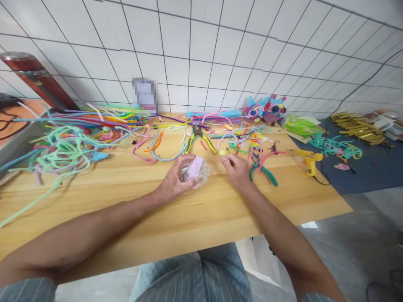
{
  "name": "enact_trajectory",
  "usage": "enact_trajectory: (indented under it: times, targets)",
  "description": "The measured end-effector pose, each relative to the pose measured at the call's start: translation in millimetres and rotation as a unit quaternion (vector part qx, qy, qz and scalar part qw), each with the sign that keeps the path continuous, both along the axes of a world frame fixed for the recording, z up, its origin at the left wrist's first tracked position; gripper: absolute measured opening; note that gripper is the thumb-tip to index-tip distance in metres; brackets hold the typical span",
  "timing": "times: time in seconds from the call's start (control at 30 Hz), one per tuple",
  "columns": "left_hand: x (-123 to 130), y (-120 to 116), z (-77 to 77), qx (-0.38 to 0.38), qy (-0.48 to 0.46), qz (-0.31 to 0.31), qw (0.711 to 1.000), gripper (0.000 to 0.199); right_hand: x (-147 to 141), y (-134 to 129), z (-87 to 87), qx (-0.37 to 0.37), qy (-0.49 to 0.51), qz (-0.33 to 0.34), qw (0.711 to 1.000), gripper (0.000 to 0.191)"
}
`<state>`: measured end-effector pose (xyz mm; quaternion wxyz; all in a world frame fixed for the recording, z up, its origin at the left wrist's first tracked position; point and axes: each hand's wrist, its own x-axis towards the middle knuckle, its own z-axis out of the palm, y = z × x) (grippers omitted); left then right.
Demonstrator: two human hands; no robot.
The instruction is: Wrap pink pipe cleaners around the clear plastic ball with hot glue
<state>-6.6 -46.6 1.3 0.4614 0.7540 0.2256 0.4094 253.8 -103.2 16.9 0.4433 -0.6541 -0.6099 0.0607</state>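
Note:
My left hand (175,179) is wrapped round a clear, round plastic container (204,173) just above the wooden table. A pale purple piece (196,166) lies across its side, and small shiny bits show inside. To the right, my right hand (236,168) is closed in a pinch; whatever its fingertips hold is too small to name. Right by those fingertips is a small yellow disc (222,152). Yellow-and-green pliers (197,136) lie beyond both hands, and green-handled pliers (267,174) rest beside my right wrist.
Tangled green pipe cleaners (67,144) spread over the left side of the table (126,226). A yellow glue gun (309,160) sits near the right edge. Fuzzy colourful figures (266,110) stand by the tiled wall, and a red-brown flask (39,79) stands far left.

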Motion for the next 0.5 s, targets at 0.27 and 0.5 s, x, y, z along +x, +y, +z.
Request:
enact_trajectory:
  times: [0.27,0.5]
  targets:
    - [1.3,2.1,-4.7,0.009,0.012,0.014,1.0,0.059,-1.8,0.1,-0.1,-0.044,0.013,0.033,0.998,0.045]
    - [-0.4,3.0,-3.5,0.045,0.016,0.008,0.999,0.059,-3.5,1.2,-0.6,-0.073,0.02,0.055,0.996,0.046]
